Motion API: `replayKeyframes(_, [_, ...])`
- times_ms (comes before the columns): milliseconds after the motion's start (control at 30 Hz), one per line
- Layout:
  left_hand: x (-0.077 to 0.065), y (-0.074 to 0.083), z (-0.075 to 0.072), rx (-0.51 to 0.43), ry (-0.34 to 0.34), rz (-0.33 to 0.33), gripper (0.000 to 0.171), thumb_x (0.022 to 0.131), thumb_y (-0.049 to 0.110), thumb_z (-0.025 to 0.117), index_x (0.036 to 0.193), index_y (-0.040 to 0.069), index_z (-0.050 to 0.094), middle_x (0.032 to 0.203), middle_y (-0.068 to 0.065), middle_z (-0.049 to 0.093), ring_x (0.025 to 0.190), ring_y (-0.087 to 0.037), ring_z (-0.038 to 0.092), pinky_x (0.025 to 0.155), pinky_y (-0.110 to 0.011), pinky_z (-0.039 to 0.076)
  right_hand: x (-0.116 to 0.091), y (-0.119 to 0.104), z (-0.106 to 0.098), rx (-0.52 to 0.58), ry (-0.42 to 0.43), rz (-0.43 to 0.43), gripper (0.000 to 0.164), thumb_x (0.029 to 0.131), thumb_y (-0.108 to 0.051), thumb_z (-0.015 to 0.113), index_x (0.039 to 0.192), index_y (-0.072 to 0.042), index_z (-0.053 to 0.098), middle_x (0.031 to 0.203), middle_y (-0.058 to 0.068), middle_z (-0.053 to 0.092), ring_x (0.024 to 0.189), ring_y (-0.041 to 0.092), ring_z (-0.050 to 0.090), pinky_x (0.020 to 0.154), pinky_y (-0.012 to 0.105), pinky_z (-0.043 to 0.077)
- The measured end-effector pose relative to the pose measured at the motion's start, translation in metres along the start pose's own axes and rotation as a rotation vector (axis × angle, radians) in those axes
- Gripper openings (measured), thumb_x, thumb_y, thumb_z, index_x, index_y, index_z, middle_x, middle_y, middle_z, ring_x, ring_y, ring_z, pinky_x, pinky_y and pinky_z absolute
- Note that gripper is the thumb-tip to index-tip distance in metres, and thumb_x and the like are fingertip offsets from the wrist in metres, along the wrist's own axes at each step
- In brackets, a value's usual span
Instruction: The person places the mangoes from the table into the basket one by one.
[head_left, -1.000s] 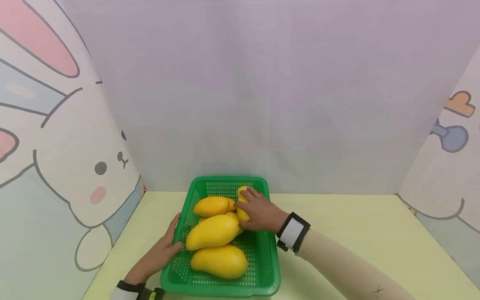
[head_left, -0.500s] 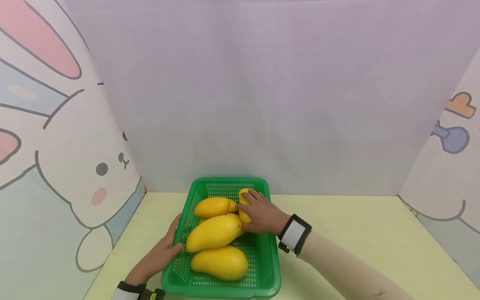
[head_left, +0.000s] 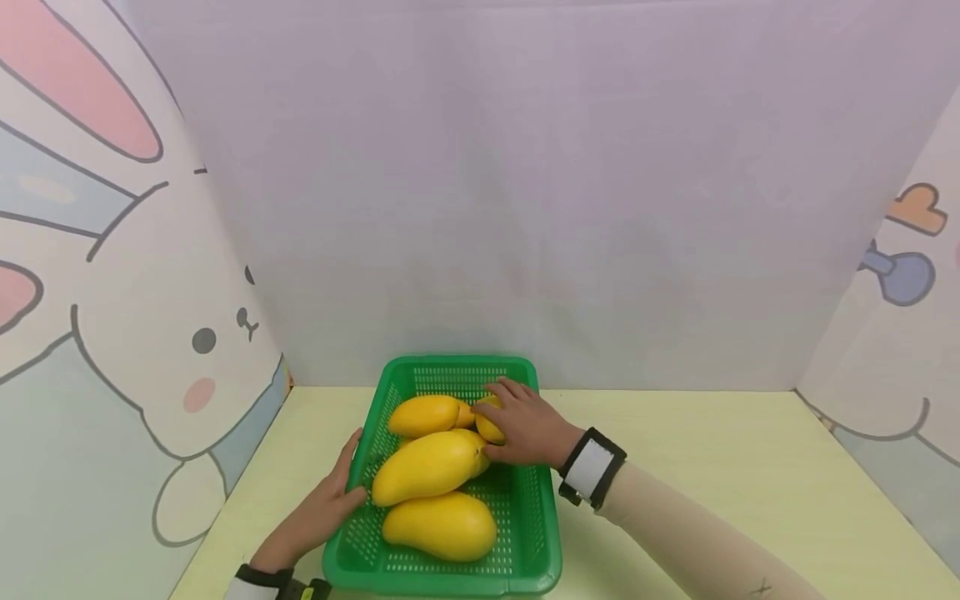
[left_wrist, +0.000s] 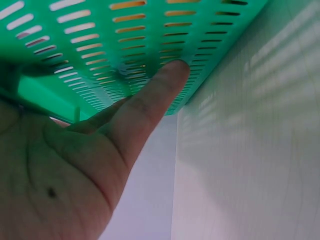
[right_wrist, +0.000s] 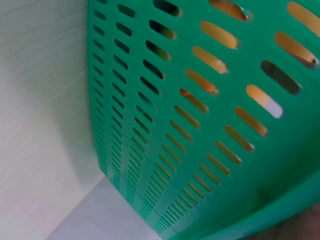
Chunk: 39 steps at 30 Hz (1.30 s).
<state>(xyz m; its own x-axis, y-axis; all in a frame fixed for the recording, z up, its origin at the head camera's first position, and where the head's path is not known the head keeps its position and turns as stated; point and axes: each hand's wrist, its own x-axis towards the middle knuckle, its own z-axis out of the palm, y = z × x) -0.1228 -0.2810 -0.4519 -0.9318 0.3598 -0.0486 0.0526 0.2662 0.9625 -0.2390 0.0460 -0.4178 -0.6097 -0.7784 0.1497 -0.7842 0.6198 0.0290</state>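
A green plastic basket point(head_left: 442, 583) holds several yellow mangoes, among them a large mango point(head_left: 423, 467) in the middle and another mango point(head_left: 439, 526) nearest the front. My right hand point(head_left: 528, 427) reaches over the basket's right rim and grips a mango point(head_left: 489, 421) at the back right; fingers and thumb partly cover it. My left hand point(head_left: 318, 508) lies along the left side, thumb at the rim. In the left wrist view, a straight finger point(left_wrist: 145, 110) touches the slotted outer wall point(left_wrist: 100, 30). The right wrist view shows mostly the basket's right wall point(right_wrist: 165, 125), with yellow behind its slots.
The basket stands on a pale yellow table point(head_left: 675, 467), close to a plain light back wall point(head_left: 525, 250). Side panels with cartoon drawings, a rabbit point(head_left: 150, 333) on the left, flank the table. Another mango point(head_left: 423, 415) lies at the back left inside the basket.
The mango under my right hand has turned or sunk, so less of its far end shows. My right fingers have spread slightly. My left hand and the basket stay nearly in place.
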Motion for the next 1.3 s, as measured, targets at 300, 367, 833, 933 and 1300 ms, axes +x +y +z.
replayKeyframes(300, [-0.0015,0.0009,0.0015,0.02,0.01,-0.015,0.081,0.094,0.008,0.042,0.146,0.034,-0.014,0.146,-0.03,0.017,0.074,-0.033,0.063,0.065,-0.043,0.053,-0.0024,0.001,0.0036,0.019,-0.002,0.005,0.054,0.088,-0.048,0.055,0.135,-0.023,0.046,0.142,0.016,0.035,0.132,0.038,0.026,0.102,0.051,0.031])
replayKeyframes(367, [-0.0009,0.0017,0.0015,0.035,0.016,-0.014,0.08,0.094,0.009,0.042,0.146,0.034,-0.013,0.146,-0.029,0.018,0.073,-0.032,0.062,0.065,-0.043,0.053,-0.0024,0.0012,0.0027,0.02,-0.003,0.008,0.054,0.088,-0.049,0.055,0.135,-0.024,0.046,0.142,0.016,0.035,0.132,0.037,0.026,0.102,0.05,0.031])
replayKeyframes(833, [0.0002,0.0031,0.0021,0.066,0.03,-0.012,0.08,0.094,0.01,0.041,0.147,0.033,-0.013,0.147,-0.028,0.015,0.073,-0.03,0.062,0.065,-0.042,0.053,-0.0018,0.0013,0.0014,0.025,0.025,-0.01,0.048,0.09,-0.042,0.055,0.133,-0.022,0.048,0.134,0.013,0.044,0.12,0.029,0.043,0.092,0.045,0.042])
replayKeyframes(933, [0.0,0.0027,0.0023,0.07,0.035,-0.008,0.079,0.094,0.01,0.041,0.147,0.032,-0.013,0.145,-0.029,0.018,0.073,-0.03,0.063,0.065,-0.041,0.053,-0.0022,0.0005,0.0001,0.023,0.022,-0.012,0.048,0.09,-0.041,0.055,0.133,-0.022,0.048,0.134,0.013,0.044,0.119,0.029,0.043,0.091,0.044,0.043])
replayKeyframes(1300, [0.0007,0.0011,0.0019,0.076,0.029,-0.007,0.08,0.094,0.01,0.042,0.147,0.03,-0.014,0.149,-0.025,0.009,0.074,-0.029,0.062,0.066,-0.041,0.053,-0.0043,0.0016,-0.0021,0.012,0.053,-0.01,0.05,0.089,-0.044,0.054,0.133,-0.021,0.047,0.132,0.01,0.045,0.115,0.025,0.046,0.086,0.04,0.046])
